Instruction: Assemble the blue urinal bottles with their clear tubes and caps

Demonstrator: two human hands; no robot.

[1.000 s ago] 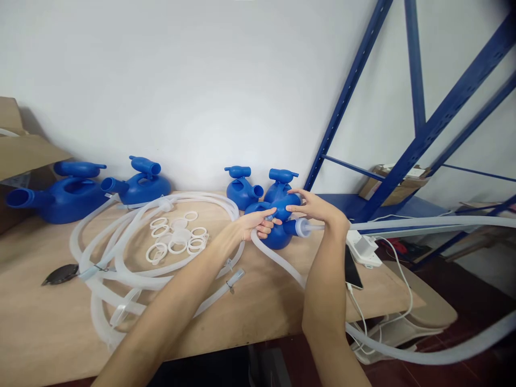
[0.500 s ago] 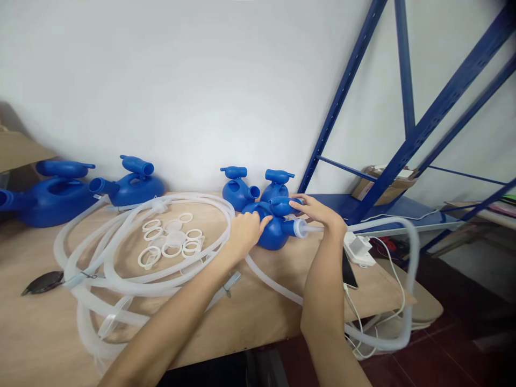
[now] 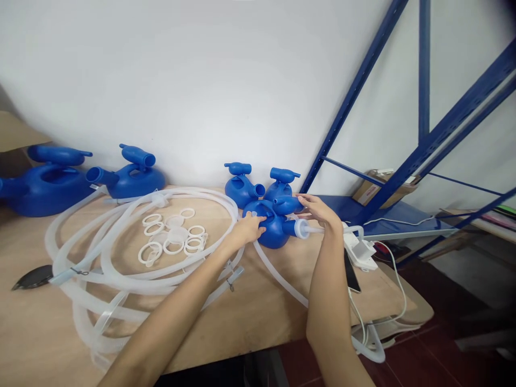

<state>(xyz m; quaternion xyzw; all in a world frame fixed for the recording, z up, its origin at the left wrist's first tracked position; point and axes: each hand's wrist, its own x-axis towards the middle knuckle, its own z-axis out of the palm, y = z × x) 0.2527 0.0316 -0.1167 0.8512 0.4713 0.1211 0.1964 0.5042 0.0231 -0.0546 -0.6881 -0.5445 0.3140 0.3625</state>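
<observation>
A blue bottle (image 3: 271, 234) stands near the middle of the wooden table, its spout facing right with a white cap (image 3: 301, 228) and clear tube on it. My left hand (image 3: 248, 228) grips this bottle's left side, fingers bent. My right hand (image 3: 318, 208) is closed on the end of a smaller blue piece (image 3: 287, 205) above the bottle. Behind it are two more blue bottles, one at the left (image 3: 238, 191) and one at the right (image 3: 279, 189).
Coiled clear tubing (image 3: 133, 285) surrounds white rings (image 3: 150, 252) on the left of the table (image 3: 242, 333). Two blue bottles stand at the back left. A power strip (image 3: 360, 255) and phone (image 3: 351, 274) lie at the right, before a blue shelf frame (image 3: 355, 97).
The tube loop at the right has dropped from its raised arc to below the table edge. The small blue piece has turned so its narrow end points left. The view has shifted slightly.
</observation>
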